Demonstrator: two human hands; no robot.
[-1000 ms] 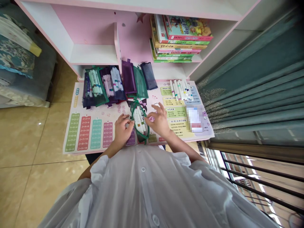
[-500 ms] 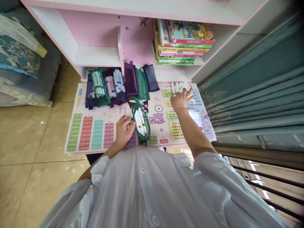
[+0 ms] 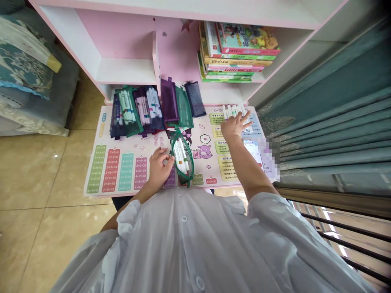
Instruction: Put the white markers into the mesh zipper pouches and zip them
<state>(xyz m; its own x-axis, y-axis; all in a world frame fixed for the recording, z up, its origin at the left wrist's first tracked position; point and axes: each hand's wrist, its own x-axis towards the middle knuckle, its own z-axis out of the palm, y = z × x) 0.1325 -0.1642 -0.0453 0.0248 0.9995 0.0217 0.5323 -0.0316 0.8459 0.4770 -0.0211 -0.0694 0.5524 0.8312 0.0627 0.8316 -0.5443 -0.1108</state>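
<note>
Left hand (image 3: 159, 167) is down at the near edge of the desk mat (image 3: 105, 162), fingers curled in a pinch on the left rim of the green pouch (image 3: 183, 160), and that looks like what holds its mouth gaping, with several white markers lying lengthwise inside. Right hand (image 3: 233, 125) is stretched out well beyond the green pouch and off to its right, fingers fanned and pressed onto the row of loose markers (image 3: 232, 110); it's spread wide, and I can't tell whether any marker is actually caught under it. Those markers lie side by side, caps aligned, easy to peel off one at a time. Behind the green pouch to its left sit the filled pouches (image 3: 134, 110), packed close; straight behind it lean the flat pouches (image 3: 180, 101). Higher up, right of it, the books (image 3: 238, 49) are stacked on the shelf.
</note>
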